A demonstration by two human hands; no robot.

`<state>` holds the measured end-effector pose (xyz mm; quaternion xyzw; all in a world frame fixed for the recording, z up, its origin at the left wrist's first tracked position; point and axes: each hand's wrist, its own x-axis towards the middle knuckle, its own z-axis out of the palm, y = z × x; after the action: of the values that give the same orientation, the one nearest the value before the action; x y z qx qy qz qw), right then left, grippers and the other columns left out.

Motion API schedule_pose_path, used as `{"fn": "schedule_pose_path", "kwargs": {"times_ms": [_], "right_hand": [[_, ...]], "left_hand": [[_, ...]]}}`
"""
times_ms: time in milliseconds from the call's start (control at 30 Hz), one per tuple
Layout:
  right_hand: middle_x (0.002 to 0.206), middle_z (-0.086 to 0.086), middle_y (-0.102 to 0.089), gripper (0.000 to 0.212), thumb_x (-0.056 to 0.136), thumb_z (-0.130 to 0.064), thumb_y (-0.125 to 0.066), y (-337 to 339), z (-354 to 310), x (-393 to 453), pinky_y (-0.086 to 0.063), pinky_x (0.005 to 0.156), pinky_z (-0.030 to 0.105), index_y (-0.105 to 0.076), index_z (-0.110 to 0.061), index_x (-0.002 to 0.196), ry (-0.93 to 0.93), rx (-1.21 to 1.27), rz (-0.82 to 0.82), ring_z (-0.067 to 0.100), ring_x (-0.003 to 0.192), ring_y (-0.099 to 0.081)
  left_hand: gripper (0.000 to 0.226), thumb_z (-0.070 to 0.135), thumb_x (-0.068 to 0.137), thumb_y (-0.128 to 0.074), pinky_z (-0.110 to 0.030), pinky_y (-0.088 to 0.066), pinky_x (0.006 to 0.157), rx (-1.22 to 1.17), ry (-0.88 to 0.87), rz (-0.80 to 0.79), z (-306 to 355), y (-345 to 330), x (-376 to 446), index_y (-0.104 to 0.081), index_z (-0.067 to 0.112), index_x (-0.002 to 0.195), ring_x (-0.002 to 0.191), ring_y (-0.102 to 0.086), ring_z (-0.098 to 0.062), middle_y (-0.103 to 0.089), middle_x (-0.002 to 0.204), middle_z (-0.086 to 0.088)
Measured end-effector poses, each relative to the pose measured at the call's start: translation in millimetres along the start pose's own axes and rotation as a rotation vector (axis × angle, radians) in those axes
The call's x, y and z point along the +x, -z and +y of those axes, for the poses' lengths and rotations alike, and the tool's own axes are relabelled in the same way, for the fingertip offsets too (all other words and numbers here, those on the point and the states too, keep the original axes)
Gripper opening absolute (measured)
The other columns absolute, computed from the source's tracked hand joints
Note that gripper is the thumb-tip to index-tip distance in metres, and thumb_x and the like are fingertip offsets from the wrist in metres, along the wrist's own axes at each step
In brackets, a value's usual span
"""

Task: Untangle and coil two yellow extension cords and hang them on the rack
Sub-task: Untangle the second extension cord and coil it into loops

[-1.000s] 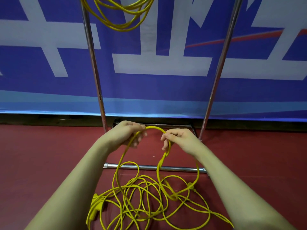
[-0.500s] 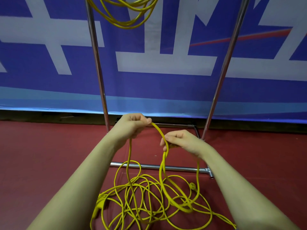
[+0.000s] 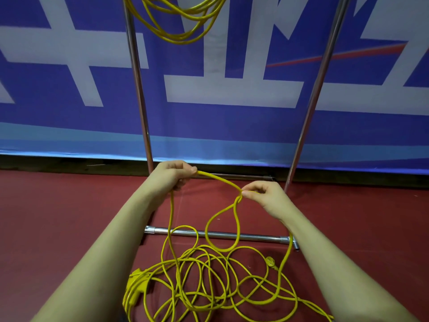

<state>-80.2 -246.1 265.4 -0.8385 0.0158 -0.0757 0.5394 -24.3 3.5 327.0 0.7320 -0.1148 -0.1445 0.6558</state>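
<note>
Left hand (image 3: 173, 174): raised above the floor, fingers curled round a yellow cord (image 3: 202, 282); the cord is gripped at the fingertips, and one strand drops from under the hand straight down to the heap below.

Right hand (image 3: 264, 197): held level with the left and a little nearer the camera, well apart from it. The cord is pinched between thumb and forefinger; the other fingers are curled loosely. A short span of cord is stretched between the two hands, and a teardrop loop hangs just below the pinch.

Yellow cord, loose: most of it is spread in a tangle of overlapping loops on the red floor (image 3: 58, 217), between the two forearms and in front of the rack's lower bar. A yellow socket block (image 3: 137, 285) is seen at the left edge of the heap; a yellow plug (image 3: 270, 261) lies at the right side, near the right forearm.

Coiled cord (image 3: 183, 22): a second yellow cord, hung in loops at the top of the view between the two uprights; its support is cut off by the frame edge.

Rack (image 3: 312, 105): chrome tube frame, two uprights and a base bar resting on the floor.

Banner (image 3: 232, 126): blue with white shapes, set behind the rack.
</note>
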Motion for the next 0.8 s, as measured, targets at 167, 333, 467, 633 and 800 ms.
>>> {"fn": "schedule_pose_path", "kwargs": {"times_ms": [167,333,467,633,800], "right_hand": [[0.081,0.002,-0.068,0.01,0.088,-0.005,-0.063,-3,10,-1,-0.041,0.067,0.011,-0.072,-0.009,0.086,-0.05,-0.035,0.073,0.002,0.072,-0.057],[0.064,-0.004,-0.058,0.01,0.089,-0.005,-0.062,-4,25,3,-0.038,0.06,0.019,-0.072,-0.006,0.086,-0.213,-0.044,0.189,0.006,0.063,-0.047],[0.085,-0.004,-0.067,0.016,0.094,-0.008,-0.054,-11,13,0,-0.042,0.072,0.009,-0.07,-0.013,0.09,-0.193,0.143,0.078,0.009,0.087,-0.059],[0.078,0.006,-0.068,0.028,0.096,-0.023,-0.044,-20,-17,-5,-0.051,0.073,0.025,-0.065,-0.005,0.097,-0.161,0.511,-0.318,0.016,0.075,-0.066],[0.059,-0.001,-0.055,0.022,0.097,-0.012,-0.047,-14,-12,-3,-0.046,0.059,0.026,-0.065,-0.007,0.086,-0.123,0.379,-0.21,0.014,0.052,-0.052]], "left_hand": [[0.026,0.013,0.091,-0.057,-0.019,-0.02,0.046,-0.19,-0.058,-0.057,1,-3,-2,-0.049,0.014,0.066,0.048,-0.024,-0.007,-0.032,0.052,0.007],[0.022,0.022,0.086,-0.06,-0.015,-0.023,0.042,-0.29,-0.124,-0.176,5,-12,-3,-0.048,0.006,0.077,0.042,-0.025,-0.004,-0.031,0.047,0.009],[0.028,0.022,0.094,-0.052,-0.016,-0.024,0.042,-0.255,-0.102,-0.141,2,-23,3,-0.045,0.008,0.07,0.043,-0.025,-0.006,-0.034,0.047,0.006],[0.029,0.021,0.097,-0.053,-0.016,-0.023,0.042,-0.276,-0.057,-0.023,-1,-27,9,-0.054,0.009,0.071,0.043,-0.027,-0.007,-0.038,0.049,0.005],[0.03,0.016,0.093,-0.061,-0.017,-0.022,0.04,-0.175,-0.004,0.093,-2,-15,10,-0.05,0.01,0.065,0.044,-0.028,-0.009,-0.041,0.047,0.006]]}}
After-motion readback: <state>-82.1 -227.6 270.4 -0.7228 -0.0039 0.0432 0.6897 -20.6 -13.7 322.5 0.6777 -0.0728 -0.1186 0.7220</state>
